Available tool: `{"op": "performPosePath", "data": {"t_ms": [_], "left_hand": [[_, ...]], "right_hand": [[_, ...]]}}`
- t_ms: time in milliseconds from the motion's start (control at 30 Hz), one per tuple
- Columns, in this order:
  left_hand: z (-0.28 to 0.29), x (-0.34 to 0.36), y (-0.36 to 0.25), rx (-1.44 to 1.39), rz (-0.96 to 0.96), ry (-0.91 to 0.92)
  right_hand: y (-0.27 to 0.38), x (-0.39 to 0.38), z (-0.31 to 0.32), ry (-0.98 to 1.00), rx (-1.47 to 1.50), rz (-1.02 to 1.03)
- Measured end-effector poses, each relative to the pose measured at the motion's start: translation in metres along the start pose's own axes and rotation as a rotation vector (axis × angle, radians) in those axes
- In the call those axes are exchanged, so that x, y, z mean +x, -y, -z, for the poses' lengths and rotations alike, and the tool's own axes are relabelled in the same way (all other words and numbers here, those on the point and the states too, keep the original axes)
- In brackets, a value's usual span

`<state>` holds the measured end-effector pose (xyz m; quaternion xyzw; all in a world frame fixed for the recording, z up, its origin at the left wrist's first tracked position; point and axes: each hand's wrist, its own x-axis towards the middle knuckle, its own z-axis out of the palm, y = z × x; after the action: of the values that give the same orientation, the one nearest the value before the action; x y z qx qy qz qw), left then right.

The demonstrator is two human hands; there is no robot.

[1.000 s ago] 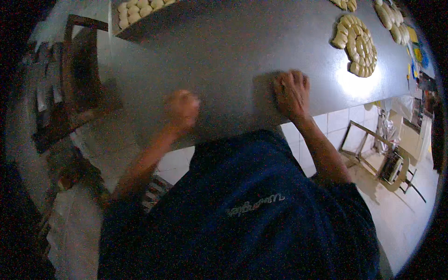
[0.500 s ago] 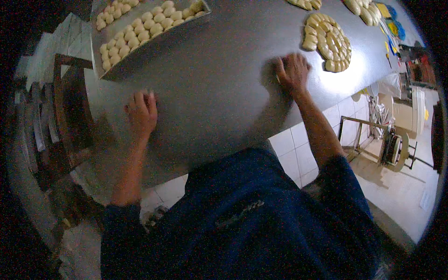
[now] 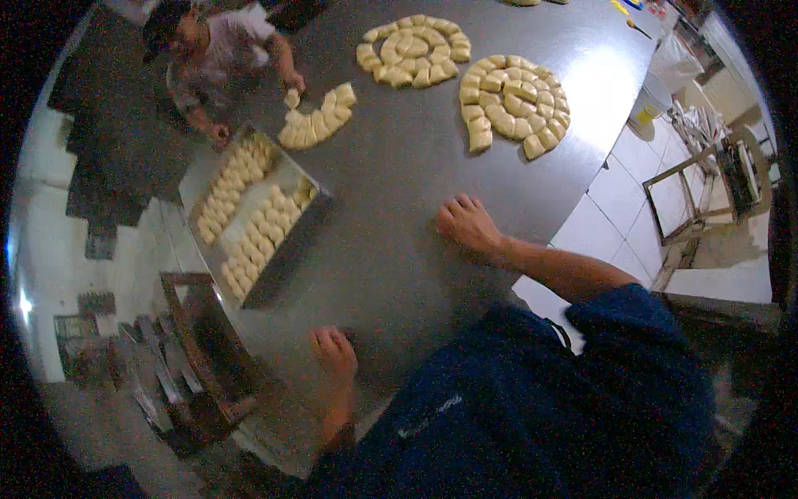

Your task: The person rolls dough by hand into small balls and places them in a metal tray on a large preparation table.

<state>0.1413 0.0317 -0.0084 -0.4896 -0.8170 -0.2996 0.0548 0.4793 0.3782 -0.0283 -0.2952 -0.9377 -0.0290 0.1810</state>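
My right hand [image 3: 470,225] rests palm down on the metal table, its fingers curled under. Whatever is beneath that palm is hidden. Lower left, near the table's front edge, my left hand [image 3: 336,353] is closed with bent fingers, and its palm is out of sight. Beyond the right hand lies a coil of cut dough pieces [image 3: 542,93], with a second dough coil [image 3: 407,51] behind it to the left. A metal tray [image 3: 277,158] left of my hands holds rows of round dough balls [image 3: 264,234].
At the far left a co-worker [image 3: 229,50] reaches toward a short curved strip of dough pieces [image 3: 320,121] and the tray. A wooden frame [image 3: 204,333] stands off the left edge. On the right are a bucket [image 3: 652,98], a metal-framed stand [image 3: 686,195] and a tiled floor [image 3: 619,195].
My view has swung left, bringing the co-worker, the whole tray and more dough into sight. Both hands remain low over the table with curled fingers.
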Motion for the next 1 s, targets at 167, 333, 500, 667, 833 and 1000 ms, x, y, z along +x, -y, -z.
{"op": "performPosePath", "data": {"t_ms": [167,333,500,667,833,1000], "left_hand": [[0.022,0.052,0.011,0.089,0.172,-0.012],[0.001,0.027,0.015,0.088,-0.132,-0.044],[0.025,0.042,0.010,0.243,0.184,0.067],[0.030,0.021,-0.018,-0.082,0.318,-0.012],[0.073,0.061,0.069,-0.233,0.507,-0.426],[0.035,0.068,0.158,0.580,0.569,-0.045]], "right_hand": [[-0.017,0.065,0.065,0.013,0.167,-0.201],[0.009,0.052,0.009,-0.108,0.123,-0.112],[-0.026,0.054,0.059,-0.109,0.077,-0.152],[0.009,0.038,0.016,-0.153,0.281,0.022],[0.029,0.019,0.068,0.077,0.788,-0.543],[0.285,0.103,0.020,0.590,0.919,0.005]]}}
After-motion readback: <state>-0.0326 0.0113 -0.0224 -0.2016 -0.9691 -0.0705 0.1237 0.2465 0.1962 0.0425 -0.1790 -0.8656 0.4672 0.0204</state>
